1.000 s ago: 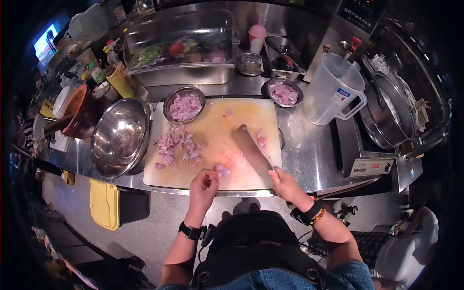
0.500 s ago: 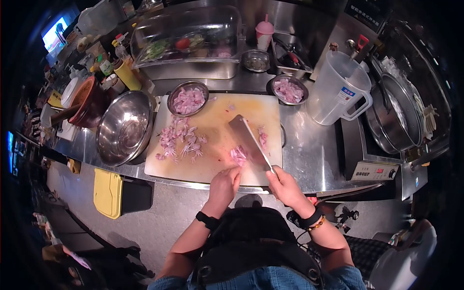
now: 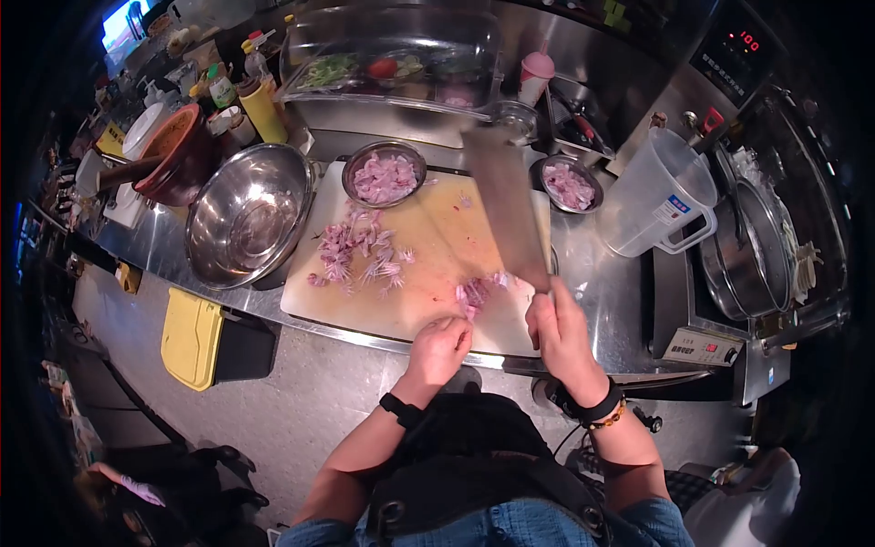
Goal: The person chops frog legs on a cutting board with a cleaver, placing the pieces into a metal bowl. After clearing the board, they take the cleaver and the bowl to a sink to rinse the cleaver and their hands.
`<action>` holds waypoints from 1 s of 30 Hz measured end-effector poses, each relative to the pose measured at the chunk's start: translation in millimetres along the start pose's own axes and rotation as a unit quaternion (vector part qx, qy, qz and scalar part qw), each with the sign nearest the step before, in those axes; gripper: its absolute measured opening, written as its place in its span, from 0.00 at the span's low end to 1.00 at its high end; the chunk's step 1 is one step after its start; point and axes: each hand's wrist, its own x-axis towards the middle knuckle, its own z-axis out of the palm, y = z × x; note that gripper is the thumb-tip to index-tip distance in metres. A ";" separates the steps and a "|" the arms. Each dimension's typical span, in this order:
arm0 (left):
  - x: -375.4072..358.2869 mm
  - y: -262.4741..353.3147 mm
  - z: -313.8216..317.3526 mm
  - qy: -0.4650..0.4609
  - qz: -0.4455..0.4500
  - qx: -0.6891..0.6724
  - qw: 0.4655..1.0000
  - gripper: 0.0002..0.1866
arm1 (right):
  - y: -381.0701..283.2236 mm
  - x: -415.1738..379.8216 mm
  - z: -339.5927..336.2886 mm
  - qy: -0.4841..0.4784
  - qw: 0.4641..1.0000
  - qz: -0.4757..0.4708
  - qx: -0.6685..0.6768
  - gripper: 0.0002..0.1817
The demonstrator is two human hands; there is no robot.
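A wide cleaver (image 3: 506, 205), blurred by motion, is raised above the right side of the white cutting board (image 3: 365, 314). My right hand (image 3: 561, 324) is closed round its handle. Near the board's front edge my left hand (image 3: 441, 348) is closed, its fingertips at the lower end of a pink piece of meat (image 3: 471, 297). Smaller pieces touch that meat on its right. To the left lies a pile of pink chicken feet (image 3: 351, 252). One metal bowl of pink pieces (image 3: 386, 178) stands at the board's back edge, and another bowl (image 3: 568, 186) is at the back right.
An empty steel bowl (image 3: 248, 219) stands left of the board. A lidded clear food container (image 3: 387, 68) is behind it. On the right are a plastic jug (image 3: 652, 196), an induction cooker (image 3: 697, 346) and a large pot (image 3: 752, 246). A yellow-lidded bin (image 3: 191, 339) is below the counter.
The cleaver has risen from close over the board, lifted by my right hand. My left hand stays by the meat. The whole view has shifted and tilted slightly.
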 end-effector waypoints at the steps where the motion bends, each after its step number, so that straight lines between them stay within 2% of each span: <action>1: 0.6 -1.1 -0.2 0.002 -0.003 0.001 1.000 0.05 | 2.0 0.7 5.4 0.009 1.000 -0.014 0.004 0.18; 2: 1.0 -2.2 0.4 0.003 -0.005 0.000 1.000 0.05 | 5.8 1.5 12.1 0.019 0.999 -0.028 0.007 0.18; 3: -0.5 -2.5 1.4 0.003 -0.009 -0.003 1.000 0.05 | 15.6 3.5 24.6 0.007 0.995 -0.049 -0.083 0.18; 6: -1.3 -3.9 -1.0 0.004 -0.030 -0.014 0.999 0.05 | 46.8 7.0 46.3 -0.128 0.969 0.049 -0.203 0.19; 7: -3.1 -5.2 -3.2 0.002 -0.040 -0.016 0.999 0.04 | 47.4 6.5 44.5 -0.116 0.975 0.026 -0.186 0.20; 9: -2.0 -7.0 -5.5 -0.008 -0.049 -0.024 0.998 0.04 | 42.6 -4.8 37.9 -0.119 0.971 0.051 -0.199 0.20; 12: -7.1 -18.4 -14.6 0.017 -0.211 -0.131 0.969 0.04 | 46.7 -23.7 29.8 -0.122 0.969 0.080 -0.200 0.21; 13: -9.2 -27.8 -14.5 0.056 -0.248 -0.230 0.939 0.03 | 46.2 -33.4 26.3 -0.124 0.968 0.092 -0.199 0.21; 18: -2.8 -23.3 -24.1 0.026 -0.264 -0.295 0.918 0.03 | 55.0 -40.0 23.4 -0.093 0.977 0.107 -0.158 0.22; 22: 3.1 -2.2 -22.0 -0.073 -0.283 -0.306 0.906 0.04 | 41.1 -18.6 33.7 -0.082 0.967 0.047 -0.236 0.18; 25: -4.4 11.1 -17.2 -0.087 -0.242 -0.230 0.939 0.03 | 45.7 -3.2 50.9 -0.050 0.971 0.024 -0.234 0.17; 28: -19.2 -15.4 -4.2 0.017 -0.238 -0.306 0.922 0.03 | 51.0 -27.0 44.9 -0.060 0.965 0.008 -0.255 0.17; 30: -15.2 -37.3 -14.3 0.044 -0.244 -0.288 0.925 0.04 | 56.0 -52.1 29.1 -0.077 0.963 0.037 -0.257 0.17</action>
